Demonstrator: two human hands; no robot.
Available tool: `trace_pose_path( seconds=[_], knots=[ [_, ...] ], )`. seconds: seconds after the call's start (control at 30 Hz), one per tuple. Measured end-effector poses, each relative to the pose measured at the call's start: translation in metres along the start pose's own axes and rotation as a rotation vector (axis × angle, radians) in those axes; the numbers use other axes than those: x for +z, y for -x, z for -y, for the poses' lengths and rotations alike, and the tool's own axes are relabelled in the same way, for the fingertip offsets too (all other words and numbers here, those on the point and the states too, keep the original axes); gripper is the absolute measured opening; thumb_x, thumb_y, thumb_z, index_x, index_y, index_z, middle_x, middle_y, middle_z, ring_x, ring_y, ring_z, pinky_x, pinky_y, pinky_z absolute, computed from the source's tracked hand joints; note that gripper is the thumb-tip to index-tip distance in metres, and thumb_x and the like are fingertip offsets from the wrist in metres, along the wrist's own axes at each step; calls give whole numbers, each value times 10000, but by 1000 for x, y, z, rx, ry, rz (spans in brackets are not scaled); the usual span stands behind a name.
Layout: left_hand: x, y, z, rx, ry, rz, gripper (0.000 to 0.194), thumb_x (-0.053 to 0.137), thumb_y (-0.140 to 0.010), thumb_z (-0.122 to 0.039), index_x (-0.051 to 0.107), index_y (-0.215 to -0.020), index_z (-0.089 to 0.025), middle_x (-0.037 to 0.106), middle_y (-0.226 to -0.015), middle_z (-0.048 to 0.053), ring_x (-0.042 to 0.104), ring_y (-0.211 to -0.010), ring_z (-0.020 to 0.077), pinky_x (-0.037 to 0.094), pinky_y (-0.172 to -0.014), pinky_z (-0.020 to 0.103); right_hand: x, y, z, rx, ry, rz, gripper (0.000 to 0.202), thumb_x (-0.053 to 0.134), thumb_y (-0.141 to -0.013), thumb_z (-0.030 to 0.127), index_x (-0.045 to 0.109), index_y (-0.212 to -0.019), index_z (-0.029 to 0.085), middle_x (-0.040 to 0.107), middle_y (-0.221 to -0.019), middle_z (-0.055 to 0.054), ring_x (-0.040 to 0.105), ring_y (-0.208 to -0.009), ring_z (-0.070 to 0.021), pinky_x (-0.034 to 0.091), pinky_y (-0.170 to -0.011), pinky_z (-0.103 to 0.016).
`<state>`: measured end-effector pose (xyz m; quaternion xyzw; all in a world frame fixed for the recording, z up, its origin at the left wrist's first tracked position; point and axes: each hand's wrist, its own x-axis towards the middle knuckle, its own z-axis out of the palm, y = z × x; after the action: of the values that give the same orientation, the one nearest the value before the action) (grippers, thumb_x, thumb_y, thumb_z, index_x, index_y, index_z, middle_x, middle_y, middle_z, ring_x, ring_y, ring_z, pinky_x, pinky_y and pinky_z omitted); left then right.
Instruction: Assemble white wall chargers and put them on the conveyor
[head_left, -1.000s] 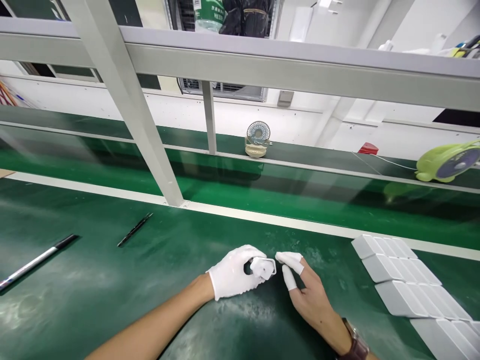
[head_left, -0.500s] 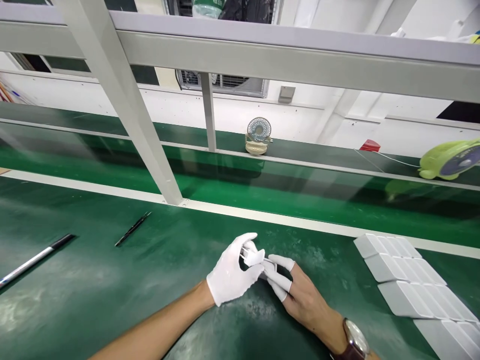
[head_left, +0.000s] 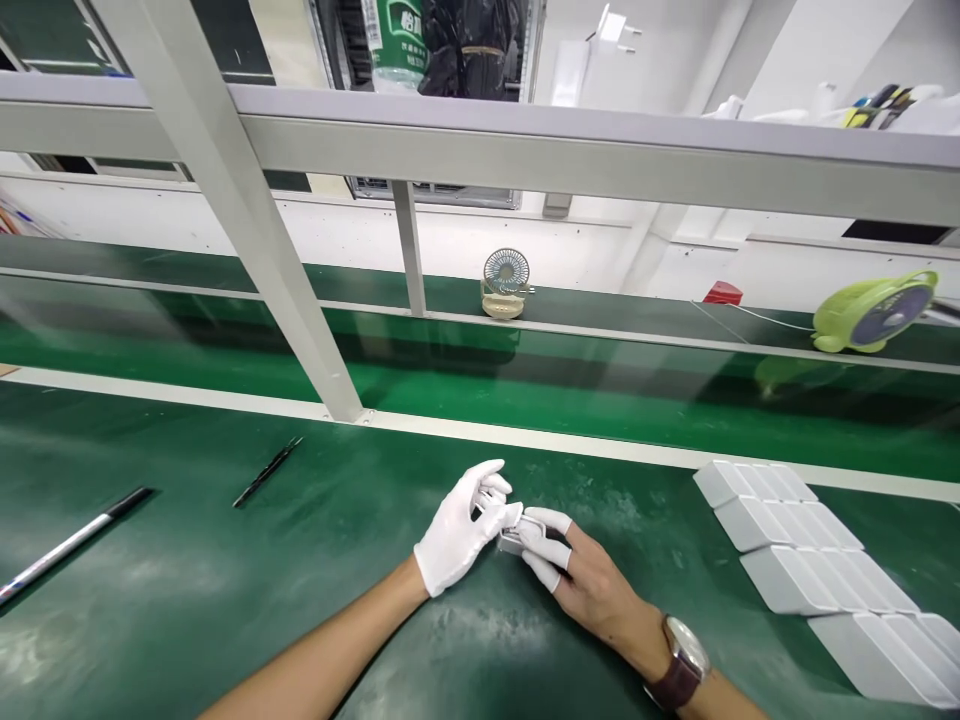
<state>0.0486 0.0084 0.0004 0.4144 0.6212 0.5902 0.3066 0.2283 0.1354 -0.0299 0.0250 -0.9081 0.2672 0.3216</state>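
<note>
My left hand [head_left: 459, 530], in a white glove, pinches a small white piece [head_left: 511, 515] between thumb and fingers. Just right of it, my right hand [head_left: 581, 570], with white covers on some fingers and a watch at the wrist, grips a small grey-white case [head_left: 516, 540]. The white piece and the case meet or nearly meet between the hands, above the green table. Fine detail of both parts is too small to make out.
Several white boxes [head_left: 825, 580] stand in rows at the right. Black tweezers [head_left: 268, 472] and a marker-like stick [head_left: 71, 550] lie at the left. Behind are a metal frame [head_left: 262, 240], a small fan [head_left: 505, 283] and a green fan [head_left: 874, 312].
The view has tilted up slightly. My left fingers have closed further around the white piece, and the case in my right hand shows more fully.
</note>
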Motion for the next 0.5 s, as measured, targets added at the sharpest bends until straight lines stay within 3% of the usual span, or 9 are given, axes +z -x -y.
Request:
trace_pose_path(
  seconds=[0.3, 0.5],
  knots=[
    [-6, 5, 1, 160, 62, -92, 584, 484, -972, -567, 438, -1417, -191, 597, -1195, 120, 579, -1037, 230, 474, -952, 420, -27, -32, 12, -67, -7, -226, 552, 647, -867, 16, 584, -1343, 290, 598, -1306, -118, 653, -1126, -244, 603, -907, -396],
    [-4, 4, 2, 78, -40, -91, 534, 602, -932, -441, 474, -1404, -225, 610, -1235, 103, 611, -1048, 222, 506, -949, 405, -3, -24, 5, 45, -29, 51, 434, 547, -958, 108, 563, -1367, 252, 635, -1210, -120, 675, -1094, -233, 604, -925, -394]
  ],
)
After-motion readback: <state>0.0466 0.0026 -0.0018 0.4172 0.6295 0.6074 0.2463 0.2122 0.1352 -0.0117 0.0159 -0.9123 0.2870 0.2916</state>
